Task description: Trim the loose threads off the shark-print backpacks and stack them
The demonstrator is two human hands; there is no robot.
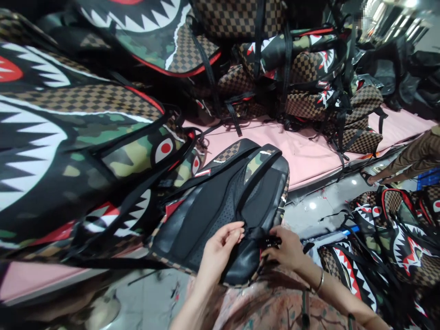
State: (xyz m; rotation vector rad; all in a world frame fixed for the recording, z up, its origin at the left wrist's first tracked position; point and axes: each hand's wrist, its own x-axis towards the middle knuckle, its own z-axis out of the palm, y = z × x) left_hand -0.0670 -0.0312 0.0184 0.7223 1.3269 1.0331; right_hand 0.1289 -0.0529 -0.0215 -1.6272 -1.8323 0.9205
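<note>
A backpack [206, 229] lies with its black padded back panel facing up, on the edge of a pink-covered table and against my lap. Its shoulder straps [254, 183] run down the panel, and a checked trim shows round the rim. Over the lower middle, my left hand [222, 245] is closed in a pinch at the end of a black strap [252, 233]. At the lower right edge, my right hand [287, 247] is closed round a dark bunched piece [271, 241] with small light spots; whether it is webbing or a buckle I cannot tell.
Large shark-mouth camouflage backpacks [113, 142] are heaped at left. More checked bags [309, 98] are piled along the pink table [302, 167]. Several finished-looking bags [405, 233] lie at lower right. A person's legs [405, 156] stand in the aisle at right.
</note>
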